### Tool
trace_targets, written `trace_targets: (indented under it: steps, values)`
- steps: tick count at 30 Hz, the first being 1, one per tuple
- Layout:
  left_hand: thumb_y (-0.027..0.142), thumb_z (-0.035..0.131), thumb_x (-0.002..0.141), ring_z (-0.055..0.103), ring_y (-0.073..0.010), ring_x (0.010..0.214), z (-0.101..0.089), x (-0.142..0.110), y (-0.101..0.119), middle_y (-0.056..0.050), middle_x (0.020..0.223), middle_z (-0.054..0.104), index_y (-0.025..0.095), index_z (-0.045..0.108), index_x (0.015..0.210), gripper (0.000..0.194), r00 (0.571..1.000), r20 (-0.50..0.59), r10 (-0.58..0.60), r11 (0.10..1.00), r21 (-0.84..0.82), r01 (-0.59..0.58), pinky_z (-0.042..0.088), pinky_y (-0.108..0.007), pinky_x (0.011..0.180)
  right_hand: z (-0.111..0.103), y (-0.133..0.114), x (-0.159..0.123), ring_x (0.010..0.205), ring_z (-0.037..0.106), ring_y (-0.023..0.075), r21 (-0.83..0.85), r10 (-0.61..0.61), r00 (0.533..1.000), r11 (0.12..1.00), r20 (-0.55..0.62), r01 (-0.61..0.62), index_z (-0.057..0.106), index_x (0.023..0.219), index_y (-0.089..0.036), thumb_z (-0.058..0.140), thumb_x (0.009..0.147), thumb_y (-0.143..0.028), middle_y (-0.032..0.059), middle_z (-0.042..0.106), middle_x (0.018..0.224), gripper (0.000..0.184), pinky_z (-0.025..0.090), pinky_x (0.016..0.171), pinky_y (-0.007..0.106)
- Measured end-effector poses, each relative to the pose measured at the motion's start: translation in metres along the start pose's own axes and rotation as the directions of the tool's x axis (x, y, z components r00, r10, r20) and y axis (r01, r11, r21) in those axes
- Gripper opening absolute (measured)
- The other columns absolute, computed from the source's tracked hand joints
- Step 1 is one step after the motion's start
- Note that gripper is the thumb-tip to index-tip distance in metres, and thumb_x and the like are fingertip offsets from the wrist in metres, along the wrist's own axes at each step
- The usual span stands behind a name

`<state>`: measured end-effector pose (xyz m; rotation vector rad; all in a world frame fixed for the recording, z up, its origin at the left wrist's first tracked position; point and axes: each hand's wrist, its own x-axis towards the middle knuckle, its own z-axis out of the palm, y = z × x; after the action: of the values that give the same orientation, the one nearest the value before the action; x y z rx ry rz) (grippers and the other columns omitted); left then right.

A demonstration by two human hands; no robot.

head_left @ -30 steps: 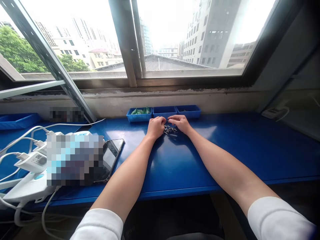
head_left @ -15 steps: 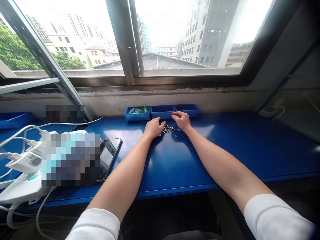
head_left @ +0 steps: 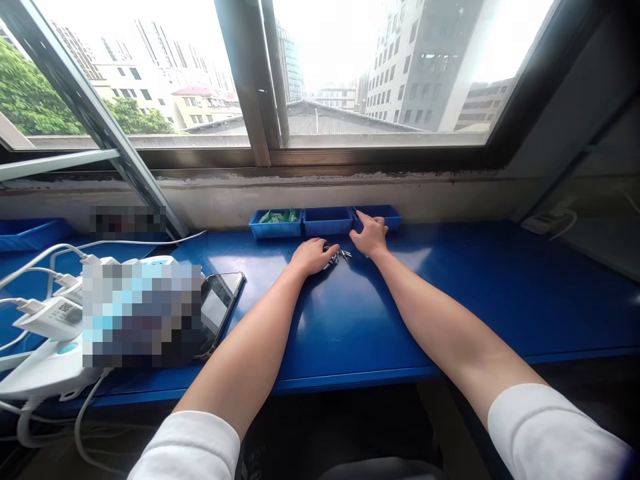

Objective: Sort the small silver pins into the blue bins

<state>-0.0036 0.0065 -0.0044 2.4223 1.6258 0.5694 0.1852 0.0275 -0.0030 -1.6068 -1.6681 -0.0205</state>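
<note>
A small pile of thin metal pieces, looking like screws (head_left: 344,255), lies on the blue table (head_left: 345,333). My left hand (head_left: 311,257) rests at the pile's left side, fingers stretched over its edge and thumb apart; any piece beneath it is hidden. My right hand (head_left: 372,235) reaches to the front of the right blue bin (head_left: 393,217), index finger extended and the others spread over the rim. I see nothing held in it. To its left stand the middle blue bin (head_left: 327,230) and the left blue bin (head_left: 277,231), which contains green material (head_left: 278,217).
A phone (head_left: 223,303) and a white power strip (head_left: 45,373) with plugged-in chargers and cables occupy the table's left side. A metal post (head_left: 145,180) rises behind them. Another blue bin (head_left: 30,233) sits far left. The wall and window (head_left: 320,157) bound the back.
My right hand has moved slightly away from me to the right bin, and its pinch on a thin metal piece has opened. My left hand stays by the pile.
</note>
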Motion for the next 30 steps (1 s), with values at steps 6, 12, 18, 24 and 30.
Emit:
trace_targets:
  steps: [6,12,18,24,30]
  values:
    - [0.067,0.032,0.085,0.055,-0.029,0.115,0.0,-0.001,-0.001,-0.014,0.125,0.06,0.016,0.062,0.115,0.067,1.0,-0.003,0.016,1.0,-0.004,-0.016,0.041,-0.033,0.092,-0.006,0.011,0.005,0.108,0.037,0.0341,-0.107,0.129,0.992,0.986,0.013,-0.127,0.04,0.139,-0.019,0.054,0.073,-0.033,0.0079,0.041,0.145,0.069,0.035,0.09,0.052]
    - [0.066,0.03,0.086,0.054,-0.0303,0.116,-0.003,-0.002,0.002,-0.014,0.126,0.059,0.015,0.061,0.117,0.067,0.999,0.023,0.03,0.999,0.018,-0.03,0.041,-0.036,0.093,-0.004,0.019,0.006,0.112,0.035,0.0361,-0.204,0.222,0.973,0.957,0.058,-0.206,0.035,0.141,-0.017,0.056,0.071,-0.033,0.0093,0.03,0.15,0.075,0.034,0.092,0.052]
    - [0.069,0.033,0.084,0.05,-0.0309,0.121,-0.003,-0.002,0.0,-0.015,0.131,0.055,0.016,0.059,0.12,0.07,0.998,0.036,0.042,0.999,0.021,-0.043,0.038,-0.036,0.097,-0.001,0.012,0.003,0.117,0.036,0.0352,-0.111,0.107,0.994,0.988,-0.011,-0.107,0.03,0.143,-0.016,0.055,0.074,-0.035,0.0161,0.029,0.149,0.075,0.036,0.093,0.051]
    - [0.078,0.049,0.067,0.045,-0.0354,0.124,-0.005,-0.005,-0.001,-0.017,0.133,0.053,0.016,0.051,0.129,0.088,0.991,0.064,0.113,0.993,0.037,-0.116,0.035,-0.04,0.1,-0.004,-0.004,-0.004,0.085,0.058,0.0214,0.086,-0.148,0.986,0.986,0.073,0.142,0.067,0.083,-0.017,0.049,0.078,-0.027,0.0084,0.067,0.086,0.02,0.045,0.079,0.031]
    - [0.074,0.052,0.068,0.05,-0.0346,0.116,-0.004,-0.006,0.0,-0.013,0.123,0.059,0.021,0.057,0.122,0.077,0.989,0.064,0.132,0.989,0.06,-0.136,0.035,-0.042,0.1,-0.002,-0.006,-0.01,0.064,0.057,0.0153,0.157,-0.231,0.888,0.971,0.397,0.182,0.062,0.064,-0.02,0.059,0.068,-0.026,0.0015,0.066,0.066,0.009,0.04,0.059,0.025]
